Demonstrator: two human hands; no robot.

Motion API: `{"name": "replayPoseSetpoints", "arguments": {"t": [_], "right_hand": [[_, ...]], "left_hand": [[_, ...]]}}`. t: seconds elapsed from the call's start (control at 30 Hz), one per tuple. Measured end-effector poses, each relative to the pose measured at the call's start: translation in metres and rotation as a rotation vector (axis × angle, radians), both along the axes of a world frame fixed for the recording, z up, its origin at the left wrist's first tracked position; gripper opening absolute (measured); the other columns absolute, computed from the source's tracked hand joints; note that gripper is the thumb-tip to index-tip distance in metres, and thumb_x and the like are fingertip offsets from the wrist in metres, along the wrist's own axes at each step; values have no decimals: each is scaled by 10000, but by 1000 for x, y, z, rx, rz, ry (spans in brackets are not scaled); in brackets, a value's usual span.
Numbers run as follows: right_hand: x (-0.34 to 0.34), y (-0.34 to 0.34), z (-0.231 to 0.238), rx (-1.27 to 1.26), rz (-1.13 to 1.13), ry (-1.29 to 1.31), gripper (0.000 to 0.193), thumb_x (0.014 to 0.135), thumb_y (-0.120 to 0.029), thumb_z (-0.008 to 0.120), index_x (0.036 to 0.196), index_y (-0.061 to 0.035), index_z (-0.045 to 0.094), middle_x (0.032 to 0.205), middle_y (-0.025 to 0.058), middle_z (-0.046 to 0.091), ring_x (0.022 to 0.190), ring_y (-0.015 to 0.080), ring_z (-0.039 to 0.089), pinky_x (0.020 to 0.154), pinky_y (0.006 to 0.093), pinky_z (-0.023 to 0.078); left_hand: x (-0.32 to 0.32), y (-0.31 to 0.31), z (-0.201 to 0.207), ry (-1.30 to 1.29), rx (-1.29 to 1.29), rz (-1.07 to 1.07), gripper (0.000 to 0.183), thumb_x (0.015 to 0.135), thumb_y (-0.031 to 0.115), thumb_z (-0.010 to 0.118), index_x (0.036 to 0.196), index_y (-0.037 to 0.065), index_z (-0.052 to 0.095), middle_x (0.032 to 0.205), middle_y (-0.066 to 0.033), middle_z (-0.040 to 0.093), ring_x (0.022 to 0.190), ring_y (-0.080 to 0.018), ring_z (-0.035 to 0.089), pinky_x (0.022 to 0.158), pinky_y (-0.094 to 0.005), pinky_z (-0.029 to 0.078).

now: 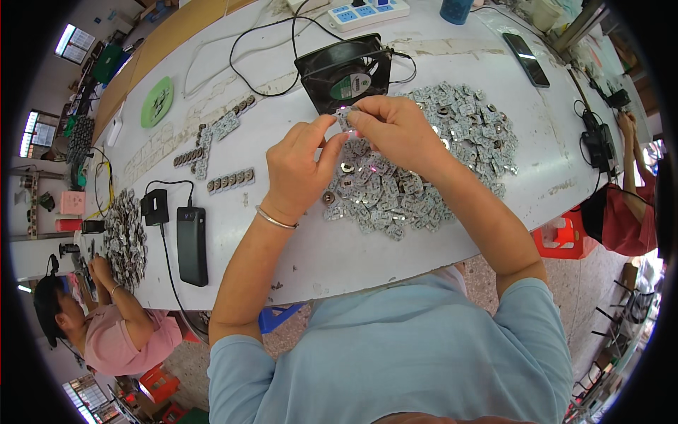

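Observation:
Just in front of a black fan (346, 73), both my hands meet at a small silvery metal part (344, 116). My left hand (300, 166), with a bangle on its wrist, pinches the part from the left between thumb and forefinger. From the other side my right hand (395, 131) grips it with fingers closed. Below and right of my hands spreads a large pile of similar metal parts (395, 198). To the left, a short row of parts (231, 181) lies lined up on the white table (311, 261). More rows of parts (192, 157) stand farther left.
A black power bank (191, 246) with a cable lies left of my forearm. A green dish (157, 102) sits far left, a power strip (369, 13) at the back, a phone (526, 60) at the back right. Co-workers sit left (116, 318) and right (628, 212).

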State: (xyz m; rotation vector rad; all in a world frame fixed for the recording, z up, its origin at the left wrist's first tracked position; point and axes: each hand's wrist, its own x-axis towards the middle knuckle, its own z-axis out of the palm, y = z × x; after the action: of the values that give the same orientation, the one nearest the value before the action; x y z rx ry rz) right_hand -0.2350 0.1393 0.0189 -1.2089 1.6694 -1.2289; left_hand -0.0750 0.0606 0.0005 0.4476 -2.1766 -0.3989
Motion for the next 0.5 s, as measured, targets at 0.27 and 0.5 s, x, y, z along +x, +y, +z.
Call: {"name": "replayPoseSetpoints", "arguments": {"t": [0.27,0.5], "right_hand": [[10,16,2,57,-47,-120,255,841,-194,602,718,29,595,560,79,514,529,137,471,525,334,407],[8,57,-14,-287,-2,403,203,863,-159,577,777,19,624,700,149,603,611,288,500,604,363,433]], "left_hand": [[7,14,0,-80,-52,-9,204,779,74,718,963,39,637,720,-76,615,553,-216,579,460,-293,438],[11,30,-9,-142,249,-197,178,811,42,645,987,22,641,707,-88,603,605,-245,588,561,-334,481]]}}
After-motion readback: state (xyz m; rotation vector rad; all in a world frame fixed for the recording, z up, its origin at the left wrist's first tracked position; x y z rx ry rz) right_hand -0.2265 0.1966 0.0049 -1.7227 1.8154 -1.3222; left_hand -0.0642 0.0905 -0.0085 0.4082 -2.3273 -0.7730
